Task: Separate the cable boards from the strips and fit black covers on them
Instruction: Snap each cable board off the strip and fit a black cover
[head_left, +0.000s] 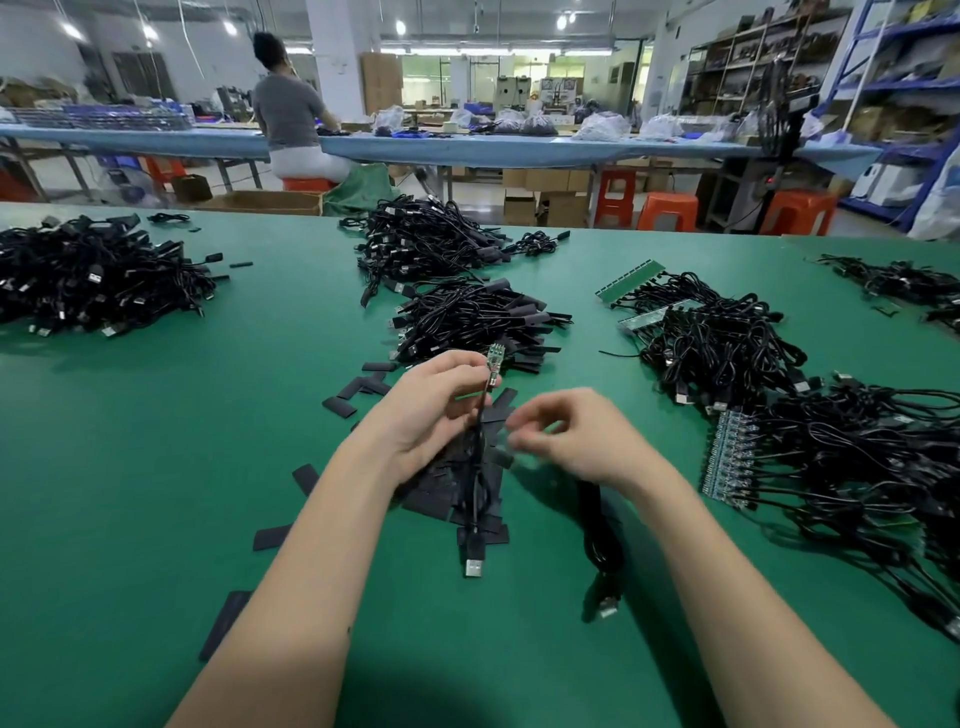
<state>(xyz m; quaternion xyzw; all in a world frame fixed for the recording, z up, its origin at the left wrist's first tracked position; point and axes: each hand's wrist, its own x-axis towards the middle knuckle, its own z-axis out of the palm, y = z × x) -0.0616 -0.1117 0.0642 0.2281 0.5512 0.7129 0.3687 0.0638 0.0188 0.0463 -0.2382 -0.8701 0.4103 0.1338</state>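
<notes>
My left hand (431, 400) pinches a small green cable board (494, 358) upright, its black cable (475, 488) hanging down to a USB plug (474, 566) on the green table (156, 467). My right hand (566, 431) hovers just right of it, fingers curled and blurred; whether it holds a cover I cannot tell. Flat black covers (452, 493) lie in a heap under both hands. A strip of several boards (727, 457) with cables attached lies at the right. A second cable (602, 545) lies below my right wrist.
Finished covered cables are piled ahead (478, 317), further back (421, 239) and at the far left (88, 275). More strips with cables (701, 322) lie at the right. Loose covers (223, 623) are scattered at the left. A person (291, 114) sits at a far bench.
</notes>
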